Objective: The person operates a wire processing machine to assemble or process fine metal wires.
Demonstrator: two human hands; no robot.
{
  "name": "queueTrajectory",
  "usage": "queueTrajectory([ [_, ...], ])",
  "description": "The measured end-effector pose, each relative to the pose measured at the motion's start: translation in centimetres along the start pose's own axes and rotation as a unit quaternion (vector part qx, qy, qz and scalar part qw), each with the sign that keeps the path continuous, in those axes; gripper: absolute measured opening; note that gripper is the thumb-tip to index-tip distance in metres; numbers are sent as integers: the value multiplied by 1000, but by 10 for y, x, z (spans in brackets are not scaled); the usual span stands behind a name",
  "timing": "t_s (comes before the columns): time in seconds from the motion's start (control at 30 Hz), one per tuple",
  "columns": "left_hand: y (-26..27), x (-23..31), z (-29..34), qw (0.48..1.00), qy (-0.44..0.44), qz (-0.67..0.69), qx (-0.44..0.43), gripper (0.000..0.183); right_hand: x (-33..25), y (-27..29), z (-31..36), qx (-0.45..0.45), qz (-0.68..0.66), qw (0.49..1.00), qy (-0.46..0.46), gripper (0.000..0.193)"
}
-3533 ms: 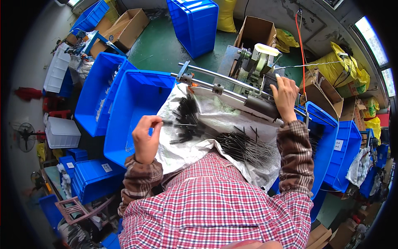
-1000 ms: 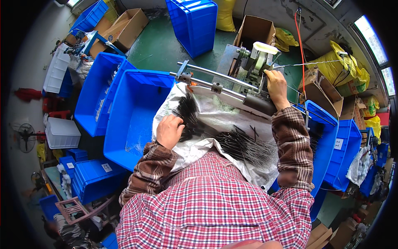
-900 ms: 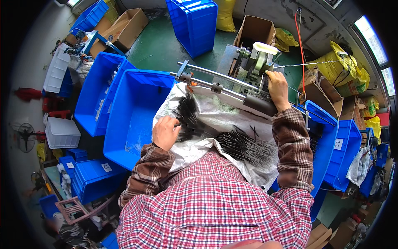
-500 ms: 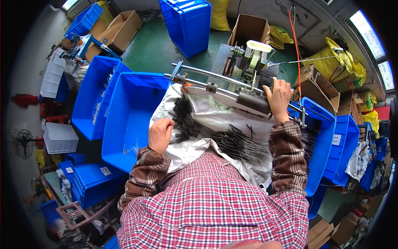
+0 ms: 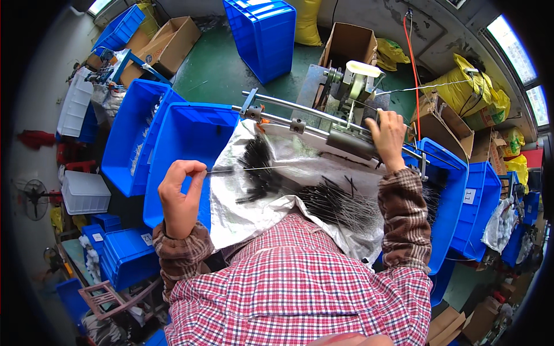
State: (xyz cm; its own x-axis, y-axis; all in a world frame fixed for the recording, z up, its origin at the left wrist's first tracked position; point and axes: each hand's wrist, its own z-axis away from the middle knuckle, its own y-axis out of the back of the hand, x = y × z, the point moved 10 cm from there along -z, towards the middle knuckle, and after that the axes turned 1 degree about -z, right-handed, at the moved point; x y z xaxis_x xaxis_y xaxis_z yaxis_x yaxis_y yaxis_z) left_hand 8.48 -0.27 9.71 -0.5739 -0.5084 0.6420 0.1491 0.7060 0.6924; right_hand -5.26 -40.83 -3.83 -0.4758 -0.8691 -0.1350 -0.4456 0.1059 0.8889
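My left hand (image 5: 180, 196) is raised over the rim of a blue bin, thumb and forefinger pinched on the dark end of a thin wire brush (image 5: 248, 169). Its bare wire points right across a white sack sheet (image 5: 231, 216). My right hand (image 5: 388, 138) is closed over a dark part at the right end of a bench machine (image 5: 358, 86) with two steel rails; its palm hides most of that part. Below the rails, on the sheet, lie two piles of thin black-bristled wire brushes: a left pile (image 5: 258, 164) and a right pile (image 5: 340, 205).
Blue bins flank me, one on the left (image 5: 190, 124) and one on the right (image 5: 456, 202). Behind the machine stand a cardboard box (image 5: 349, 46) and an upright blue crate (image 5: 262, 40). A red cord (image 5: 411, 63) hangs near my right hand.
My left hand has moved left and up from beside the left pile, now with a wire brush showing in its pinch. My right hand has stayed at the machine.
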Motion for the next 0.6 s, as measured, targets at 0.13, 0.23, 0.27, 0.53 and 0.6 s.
queueTrajectory([
  [0.13, -57, -14, -6, 976, 45, 189, -95, 8, 36, 5, -7, 46, -37, 998, 13, 13],
  [0.23, -106, -4, -3, 952, 53, 243, -180, 9, 34, 12, -8, -16, -24, 999, 44, 6],
  [0.27, -119, 0, 0, 944, 56, 257, -201, 9, 36, 25, -2, -15, -24, 999, 45, 6],
  [0.53, -193, 54, 4, 921, 23, 338, -195, 10, -105, 102, 41, -174, -374, 905, 106, 16],
  [0.6, -203, 56, 5, 909, 37, 353, -217, 14, -143, 100, 40, -142, -344, 915, 157, 10],
])
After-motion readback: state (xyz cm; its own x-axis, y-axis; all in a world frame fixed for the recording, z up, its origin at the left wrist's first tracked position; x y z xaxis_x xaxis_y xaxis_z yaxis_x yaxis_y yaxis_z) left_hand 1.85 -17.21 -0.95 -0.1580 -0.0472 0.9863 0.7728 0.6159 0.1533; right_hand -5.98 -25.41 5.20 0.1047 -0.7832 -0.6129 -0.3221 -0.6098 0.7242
